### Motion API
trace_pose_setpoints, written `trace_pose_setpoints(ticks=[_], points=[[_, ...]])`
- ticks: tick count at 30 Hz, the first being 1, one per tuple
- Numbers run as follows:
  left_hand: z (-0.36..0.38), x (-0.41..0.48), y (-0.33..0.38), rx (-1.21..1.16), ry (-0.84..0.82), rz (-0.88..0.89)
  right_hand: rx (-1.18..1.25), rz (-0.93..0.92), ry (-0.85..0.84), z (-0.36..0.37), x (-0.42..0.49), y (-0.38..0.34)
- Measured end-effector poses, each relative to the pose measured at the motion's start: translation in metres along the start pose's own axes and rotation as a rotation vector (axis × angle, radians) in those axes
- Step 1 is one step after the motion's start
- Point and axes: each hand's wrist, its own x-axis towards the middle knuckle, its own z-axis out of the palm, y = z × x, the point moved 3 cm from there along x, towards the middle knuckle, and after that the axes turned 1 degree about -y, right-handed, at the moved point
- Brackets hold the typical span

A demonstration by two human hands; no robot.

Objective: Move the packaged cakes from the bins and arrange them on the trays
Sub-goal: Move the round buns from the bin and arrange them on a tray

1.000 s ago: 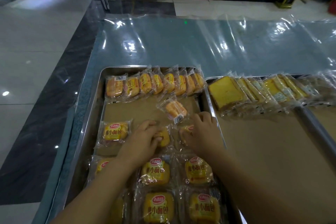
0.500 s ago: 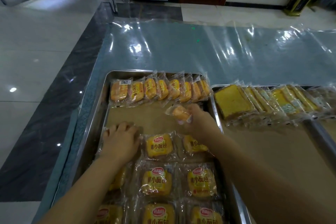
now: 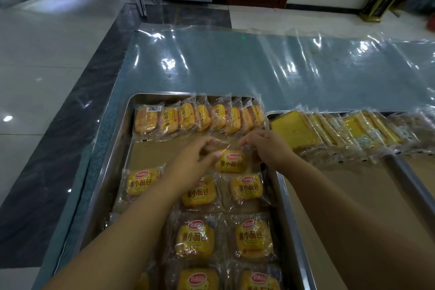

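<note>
One packaged cake point(image 3: 231, 161), a small yellow bun in a clear crinkly wrapper with a red logo, sits between both hands over the far half of the left-hand steel tray point(image 3: 115, 153). Whether it touches the brown paper liner or hangs just above it, I cannot tell. The left hand point(image 3: 188, 165) pinches the wrapper's left edge between thumb and curled fingers. The right hand point(image 3: 268, 150) pinches its far right corner in the same way.

The packet is probably light and soft, with slippery film and a cake that would squash. The sealed margins therefore look like the safest place to hold it.

In the same tray, a row of similar packets point(image 3: 200, 117) leans on edge along the far wall, and flat packets point(image 3: 253, 238) lie label-up in rows nearer the person. The neighbouring paper-lined tray point(image 3: 348, 195) holds wrapped square cake slices point(image 3: 329, 129) overlapping along its far side. Both trays rest on a desk point(image 3: 235, 66) covered in glossy clear film.
</note>
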Motion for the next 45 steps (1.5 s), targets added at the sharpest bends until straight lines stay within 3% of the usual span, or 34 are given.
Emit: trace_pose_setpoints(ticks=[4, 10, 13, 15, 19, 22, 25, 29, 34, 37, 45], points=[[-0.003, 0.005, -0.002, -0.103, 0.168, -0.069, 0.278, -0.049, -0.059, -0.001, -0.013, 0.005], [0.001, 0.002, -0.009, -0.216, 0.198, -0.159, -0.057, -0.033, 0.235, 0.002, -0.012, 0.017], [0.0, 0.002, -0.013, -0.21, 0.227, -0.193, -0.048, 0.013, 0.323, 0.002, -0.008, 0.022], [-0.003, 0.0, -0.019, -0.14, 0.238, -0.189, -0.075, 0.039, 0.371, -0.003, -0.006, 0.025], [-0.013, -0.009, -0.032, 0.138, 0.235, -0.136, -0.419, 0.117, 0.376, -0.008, -0.004, 0.025], [-0.023, -0.019, -0.042, 0.436, 0.3, -0.081, -0.674, -0.067, 0.455, 0.005, -0.009, 0.02], [-0.032, -0.034, -0.054, 0.676, 0.346, -0.109, -0.791, -0.304, 0.321, 0.029, -0.013, 0.016], [-0.041, -0.055, -0.065, 0.693, 0.329, -0.196, -0.944, -0.228, 0.116, 0.046, -0.015, 0.027], [-0.048, -0.071, -0.075, 0.684, 0.174, -0.22, -0.945, -0.148, 0.14, 0.045, -0.018, 0.026], [-0.053, -0.073, -0.075, 0.657, 0.158, -0.215, -0.857, -0.208, 0.188, 0.048, -0.018, 0.015], [-0.077, -0.05, -0.069, 0.576, 0.281, -0.141, -0.732, -0.368, 0.17, 0.075, 0.001, -0.026]])
